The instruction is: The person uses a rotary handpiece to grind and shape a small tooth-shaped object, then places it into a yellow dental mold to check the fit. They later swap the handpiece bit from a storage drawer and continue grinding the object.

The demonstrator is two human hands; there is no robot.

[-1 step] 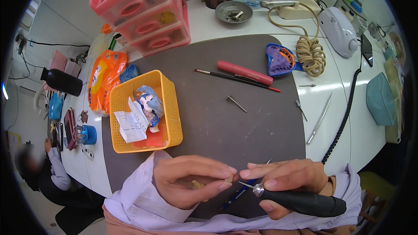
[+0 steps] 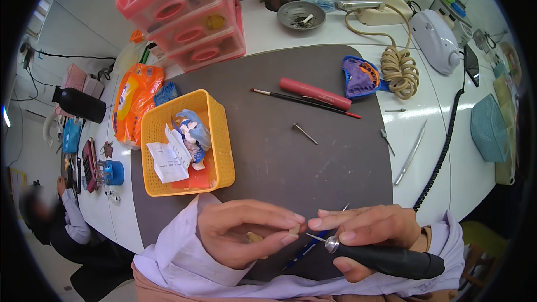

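Note:
My left hand [image 2: 240,232] is closed, pinching a small tan piece [image 2: 294,230] between thumb and fingertips. Another tan bit [image 2: 253,237] shows in the hollow of that palm; whether the two are joined is hidden. In my right hand [image 2: 375,229] lies a black rotary handpiece [image 2: 386,260] with a silver collar, gripped by thumb and fingers. Its thin bur [image 2: 315,237] points left toward the tan piece, with a small gap between. Fingertips of both hands nearly meet. Beneath them a blue pen-like tool [image 2: 305,251] rests on the grey mat [image 2: 268,156].
A yellow basket [image 2: 224,140] with paper and wrapped items stands at left. Beyond are pink drawers [image 2: 201,39], an ashtray [image 2: 301,15] and a blue impression tray [image 2: 361,78]. A brush [image 2: 302,102] and loose bur [image 2: 305,133] lie ahead; a black coiled cord [image 2: 444,151] runs right. Another person sits far left.

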